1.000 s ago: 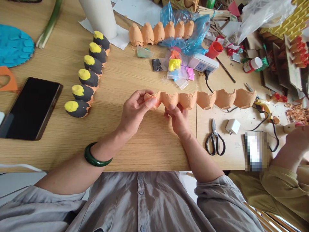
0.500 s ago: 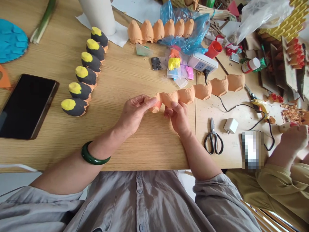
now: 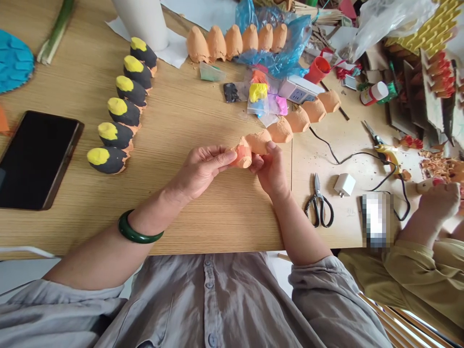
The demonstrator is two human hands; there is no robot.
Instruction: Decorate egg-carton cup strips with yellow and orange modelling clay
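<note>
Both hands hold one strip of orange egg-carton cups (image 3: 280, 131) above the table, its far end angled up to the right. My left hand (image 3: 203, 169) pinches the nearest cup, which carries a patch of redder orange on its side. Under the second cup, my right hand (image 3: 271, 169) grips with thumb and fingers. A finished-looking strip of cups coated black with yellow tips (image 3: 124, 111) lies to the left. Another plain orange strip (image 3: 234, 41) stands at the back. Small bags of coloured clay (image 3: 258, 92) lie beyond my hands.
A phone (image 3: 38, 159) lies at left. Scissors (image 3: 318, 203), a white charger (image 3: 344, 184), a power strip (image 3: 299, 90) and a glue gun (image 3: 391, 157) with its cord are at right. A co-worker's hand (image 3: 440, 203) is at the right edge. A white roll (image 3: 143, 24) stands at the back.
The held strip has turned in my hands: its far end swung back and leftward, and the reddish patch on the near cup now shows more. The view has shifted slightly.
</note>
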